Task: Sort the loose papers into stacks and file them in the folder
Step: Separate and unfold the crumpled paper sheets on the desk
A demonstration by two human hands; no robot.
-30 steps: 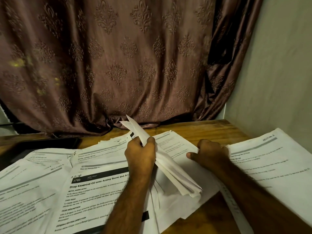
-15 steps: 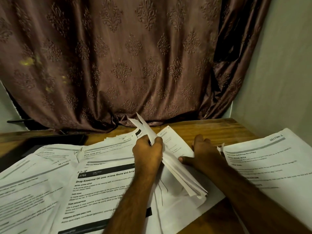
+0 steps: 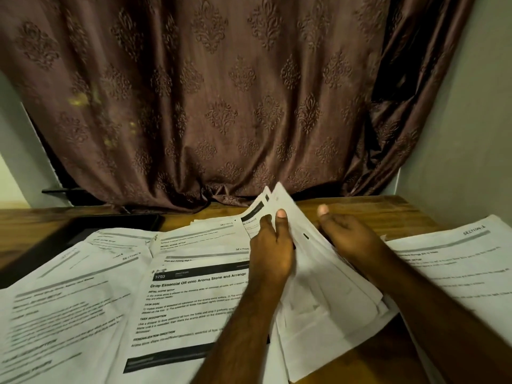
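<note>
While left hand (image 3: 273, 250) grips a paper bundle (image 3: 318, 261) w/ thumb on top, right hand (image 3: 346, 234) sits beside it, fingers loose, holding nothing.

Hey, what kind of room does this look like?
Probably a home desk nook: a brown wooden table strewn with white printed paper sheets, a brown embossed fabric curtain behind.

Place: home room.
Evidence: brown damask fabric curtain (image 3: 221, 106) hanging behind wooden desk (image 3: 360, 214); printed white paper sheets (image 3: 83, 300) on the desk.
</note>
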